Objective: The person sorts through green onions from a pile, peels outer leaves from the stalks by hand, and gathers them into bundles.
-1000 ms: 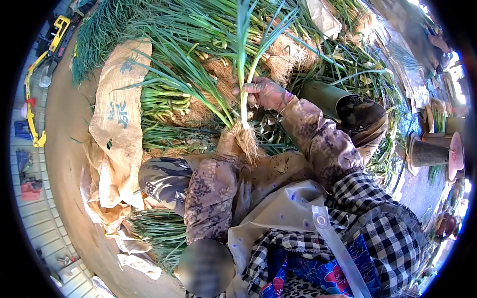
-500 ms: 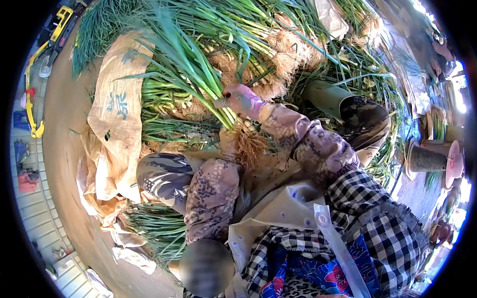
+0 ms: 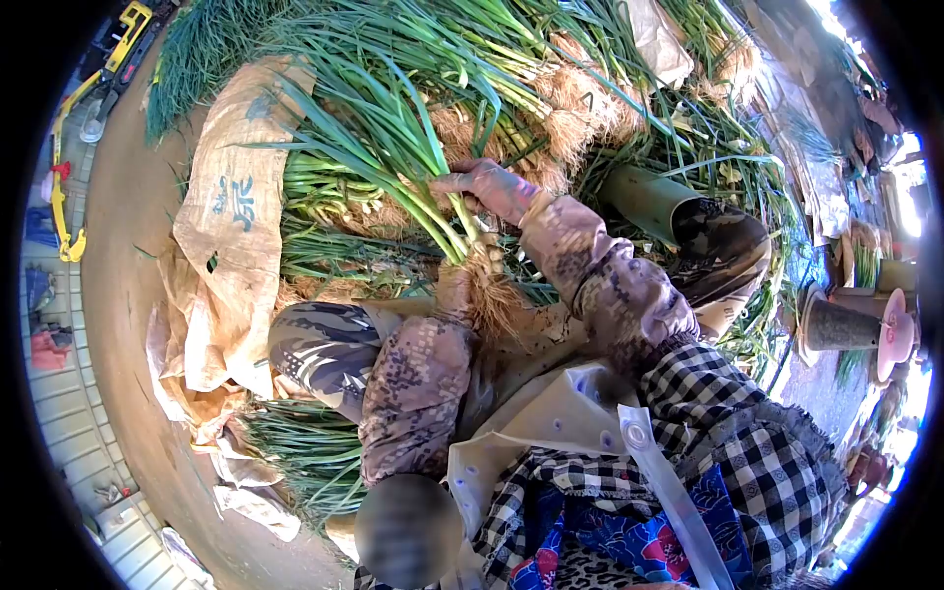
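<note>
From far off, I see my right hand [image 3: 495, 190] pinching green onions [image 3: 437, 226], to the right of the tan sack [image 3: 231, 211]. My left hand [image 3: 453, 287], also that side, is by the roots [image 3: 495, 297]; I can't tell its grip.

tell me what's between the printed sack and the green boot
In the head view, piled green onions, held stalks, the right hand and its camouflage sleeve lie between the printed sack and green boot.
</note>
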Action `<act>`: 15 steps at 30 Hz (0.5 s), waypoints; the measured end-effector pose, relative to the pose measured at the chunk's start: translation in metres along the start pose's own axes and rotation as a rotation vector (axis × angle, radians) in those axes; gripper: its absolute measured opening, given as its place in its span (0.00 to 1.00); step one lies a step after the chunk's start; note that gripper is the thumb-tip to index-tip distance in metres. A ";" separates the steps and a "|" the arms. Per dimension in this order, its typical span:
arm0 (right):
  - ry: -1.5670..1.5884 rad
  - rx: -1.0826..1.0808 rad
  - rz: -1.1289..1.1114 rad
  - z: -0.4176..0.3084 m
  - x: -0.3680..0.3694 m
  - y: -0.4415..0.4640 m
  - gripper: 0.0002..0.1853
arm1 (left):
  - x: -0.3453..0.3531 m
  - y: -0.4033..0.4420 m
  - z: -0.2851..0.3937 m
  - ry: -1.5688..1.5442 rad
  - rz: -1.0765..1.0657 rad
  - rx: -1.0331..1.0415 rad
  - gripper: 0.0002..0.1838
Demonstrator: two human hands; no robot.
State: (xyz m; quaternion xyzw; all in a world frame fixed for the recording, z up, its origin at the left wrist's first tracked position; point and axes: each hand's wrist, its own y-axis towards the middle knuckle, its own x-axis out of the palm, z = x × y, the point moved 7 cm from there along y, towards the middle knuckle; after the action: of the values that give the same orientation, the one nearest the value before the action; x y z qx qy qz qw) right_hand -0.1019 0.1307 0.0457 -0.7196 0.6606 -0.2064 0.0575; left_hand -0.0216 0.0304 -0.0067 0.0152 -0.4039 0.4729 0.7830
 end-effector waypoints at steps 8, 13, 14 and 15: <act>0.414 -0.137 -0.073 -0.013 -0.004 -0.010 0.08 | 0.042 -0.016 0.004 -0.327 -0.262 -0.105 0.20; 0.509 0.072 0.208 0.015 -0.008 -0.022 0.09 | 0.029 -0.012 0.005 -0.126 -0.120 0.010 0.15; 0.381 0.068 0.225 0.021 -0.012 -0.019 0.09 | 0.029 -0.012 0.004 -0.114 -0.125 0.013 0.14; 0.255 0.064 0.241 0.030 -0.017 -0.013 0.10 | 0.026 -0.015 0.005 -0.080 -0.113 0.069 0.13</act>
State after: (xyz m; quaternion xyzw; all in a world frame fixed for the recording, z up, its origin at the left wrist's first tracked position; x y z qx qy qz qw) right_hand -0.0791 0.1427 0.0191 -0.6009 0.7372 -0.3082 0.0204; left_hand -0.0079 0.0393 0.0190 0.0837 -0.4168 0.4407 0.7906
